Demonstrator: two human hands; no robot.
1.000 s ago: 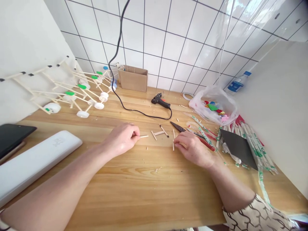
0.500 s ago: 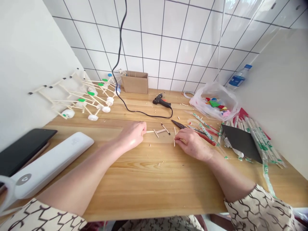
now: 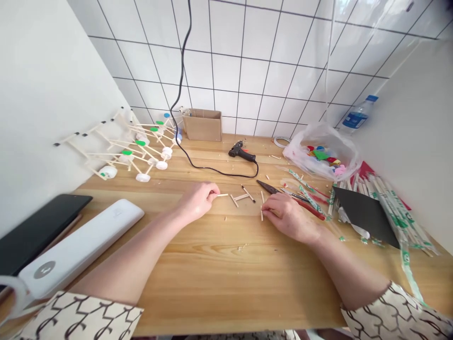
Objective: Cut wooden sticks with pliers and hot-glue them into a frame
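My left hand (image 3: 198, 203) is closed in a pinch on a short wooden stick (image 3: 222, 195), whose free end points right. Just beyond that tip lies a small H-shaped stick frame (image 3: 242, 197) on the tabletop, with a dark tip on one of its bars. My right hand (image 3: 292, 218), also pinched, grips another short stick (image 3: 262, 199) that points away from me, to the right of the frame. Behind the right hand are dark-jawed pliers with red handles (image 3: 314, 210), partly covered by the hand.
A black glue gun (image 3: 242, 151) with its cord lies farther back, near a cardboard box (image 3: 203, 125). Stick models with white wheels (image 3: 142, 177) stand left. A bag of coloured caps (image 3: 295, 153), wrapped sticks (image 3: 389, 208) and a bottle (image 3: 356, 118) are right; a white case (image 3: 85, 241) is left.
The view has shifted slightly, so everything sits a little lower and farther right. The left stick's tip is a bit farther from the H-shaped frame. Both hands keep their pinches.
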